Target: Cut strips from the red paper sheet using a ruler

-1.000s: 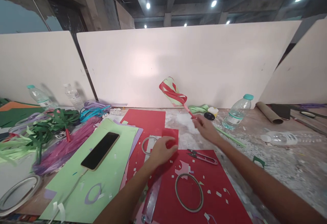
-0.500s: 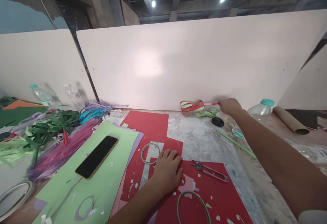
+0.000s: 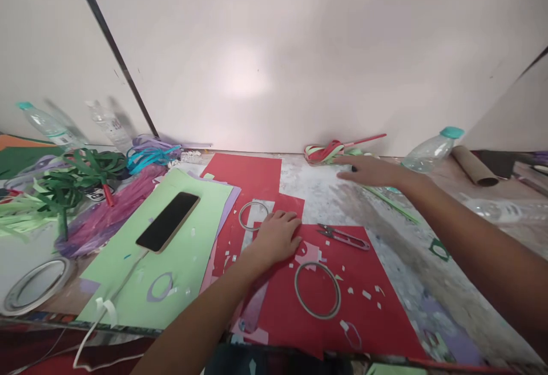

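Note:
My left hand (image 3: 279,235) lies with its fingers stretched out on the red paper (image 3: 274,289), beside a thin ring (image 3: 253,216). My right hand (image 3: 370,170) hovers or rests over the back of the table, fingers extended to the left and nothing seen in them. Just beyond its fingertips is a bundle of red and pale green paper strips (image 3: 327,151) with a red stick (image 3: 370,138) lying against the white panel. A small black spot shows at the right fingers, partly hidden. Thread snips (image 3: 345,237) and a larger ring (image 3: 317,289) lie on the red paper among scraps.
At left a phone (image 3: 169,221) on a cable lies on green paper (image 3: 192,266). Behind it are dark green strips (image 3: 94,169), pink film (image 3: 124,206) and clear bottles (image 3: 109,124). At right stand a teal-capped bottle (image 3: 432,149) and a cardboard tube (image 3: 474,165). A white panel (image 3: 321,67) closes the back.
My right hand has let go of the red stick and moved left and nearer. The strip bundle now lies by the panel. My view has tilted down; the left hand stays on the paper.

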Demonstrator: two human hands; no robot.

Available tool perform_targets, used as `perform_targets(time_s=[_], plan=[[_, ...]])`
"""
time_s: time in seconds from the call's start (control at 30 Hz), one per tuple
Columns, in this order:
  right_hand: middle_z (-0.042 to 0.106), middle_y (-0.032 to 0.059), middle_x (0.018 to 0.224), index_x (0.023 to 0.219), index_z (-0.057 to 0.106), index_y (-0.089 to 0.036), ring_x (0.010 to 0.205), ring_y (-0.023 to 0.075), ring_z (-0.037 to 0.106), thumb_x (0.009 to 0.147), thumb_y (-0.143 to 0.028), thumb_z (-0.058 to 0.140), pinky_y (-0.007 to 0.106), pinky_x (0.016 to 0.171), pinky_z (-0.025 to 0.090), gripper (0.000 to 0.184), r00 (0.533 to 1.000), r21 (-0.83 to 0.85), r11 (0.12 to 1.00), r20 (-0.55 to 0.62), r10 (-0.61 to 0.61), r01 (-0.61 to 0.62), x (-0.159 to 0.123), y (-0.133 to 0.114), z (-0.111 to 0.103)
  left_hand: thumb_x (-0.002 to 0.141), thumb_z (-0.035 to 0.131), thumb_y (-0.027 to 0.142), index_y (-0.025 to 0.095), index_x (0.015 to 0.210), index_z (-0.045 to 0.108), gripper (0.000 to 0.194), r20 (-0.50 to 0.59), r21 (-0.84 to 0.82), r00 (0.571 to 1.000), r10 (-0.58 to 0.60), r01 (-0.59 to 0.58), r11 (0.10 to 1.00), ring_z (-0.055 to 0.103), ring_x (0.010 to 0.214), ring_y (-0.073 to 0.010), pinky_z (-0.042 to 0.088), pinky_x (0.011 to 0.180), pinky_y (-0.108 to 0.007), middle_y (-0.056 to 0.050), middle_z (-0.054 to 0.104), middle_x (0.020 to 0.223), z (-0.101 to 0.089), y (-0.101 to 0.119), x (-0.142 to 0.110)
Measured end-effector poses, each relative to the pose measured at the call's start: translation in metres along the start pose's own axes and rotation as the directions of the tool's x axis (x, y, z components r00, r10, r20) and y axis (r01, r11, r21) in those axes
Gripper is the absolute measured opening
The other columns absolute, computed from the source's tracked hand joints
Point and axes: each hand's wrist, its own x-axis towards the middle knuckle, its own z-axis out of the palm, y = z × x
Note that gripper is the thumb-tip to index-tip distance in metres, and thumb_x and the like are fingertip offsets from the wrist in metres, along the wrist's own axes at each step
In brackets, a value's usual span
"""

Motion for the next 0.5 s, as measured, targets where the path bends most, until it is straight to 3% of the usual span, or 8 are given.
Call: perform_targets(time_s=[0.07, 0.13, 0.23, 0.33, 0.43, 0.5], plan=[[0.059, 0.0116, 0.129, 0.13, 0.057, -0.024, 0.115, 0.0304, 0.055, 0.086, -0.052, 0.054, 0.04, 0.093, 0.042, 0.053, 0.982, 0.091, 0.99, 0.151, -0.118, 0.105, -0.041, -0.039, 0.01, 0.087, 0.055, 0.033, 0.021, 0.121, 0.059, 0.037, 0.032, -0.011, 0.999, 0.029, -0.029, 1.0, 0.047, 0.121, -0.0294, 0.036, 0.101, -0.042, -0.009, 0.056, 0.131, -0.003, -0.004, -0.001], [0.062, 0.0121, 0.125, 0.127, 0.06, -0.023, 0.113, 0.0312, 0.056, 0.086, -0.049, 0.055, 0.043, 0.094, 0.043, 0.049, 0.97, 0.117, 0.985, 0.193, -0.145, 0.124, -0.078, -0.073, 0.02, 0.085, 0.058, 0.034, 0.022, 0.123, 0.058, 0.04, 0.046, -0.011, 0.998, 0.049, -0.049, 0.999, 0.047, 0.123, -0.0286, 0.035, 0.102, -0.04, -0.009, 0.055, 0.133, -0.008, -0.008, -0.002], [0.064, 0.0117, 0.12, 0.125, 0.062, -0.024, 0.113, 0.0309, 0.056, 0.088, -0.041, 0.053, 0.044, 0.096, 0.042, 0.042, 0.974, 0.155, 0.977, 0.153, -0.169, 0.146, -0.12, -0.105, 0.031, 0.084, 0.058, 0.035, 0.022, 0.125, 0.057, 0.042, 0.027, 0.005, 0.998, 0.051, -0.051, 0.999, 0.039, 0.131, -0.0308, 0.027, 0.108, -0.044, -0.01, 0.049, 0.139, -0.018, -0.013, -0.009], [0.06, 0.0115, 0.127, 0.128, 0.059, -0.025, 0.121, 0.0324, 0.051, 0.088, -0.041, 0.054, 0.048, 0.1, 0.04, 0.044, 0.991, 0.202, 0.975, 0.076, -0.11, 0.092, -0.149, -0.122, 0.038, 0.087, 0.055, 0.04, 0.024, 0.128, 0.054, 0.044, 0.002, 0.02, 0.999, 0.04, -0.04, 0.999, 0.034, 0.135, -0.0306, 0.023, 0.11, -0.044, -0.01, 0.045, 0.143, -0.032, -0.027, -0.028], [0.052, 0.0115, 0.138, 0.129, 0.059, -0.026, 0.132, 0.0345, 0.04, 0.087, -0.046, 0.055, 0.053, 0.106, 0.034, 0.046, 0.999, 0.256, 0.966, 0.024, -0.037, 0.03, -0.174, -0.139, 0.049, 0.088, 0.052, 0.041, 0.024, 0.13, 0.052, 0.045, -0.003, 0.071, 1.0, -0.009, 0.009, 0.997, 0.034, 0.135, -0.0315, 0.022, 0.11, -0.044, -0.01, 0.044, 0.144, -0.047, -0.059, -0.061], [0.047, 0.0097, 0.143, 0.127, 0.059, -0.028, 0.136, 0.0331, 0.033, 0.085, -0.046, 0.057, 0.052, 0.107, 0.034, 0.045, 0.998, 0.313, 0.949, 0.044, -0.044, 0.028, -0.187, -0.153, 0.06, 0.089, 0.049, 0.046, 0.024, 0.14, 0.041, 0.057, -0.043, 0.208, 0.985, -0.166, 0.172, 0.963, 0.027, 0.138, -0.0355, 0.019, 0.11, -0.05, -0.011, 0.033, 0.151, -0.056, -0.089, -0.087]])
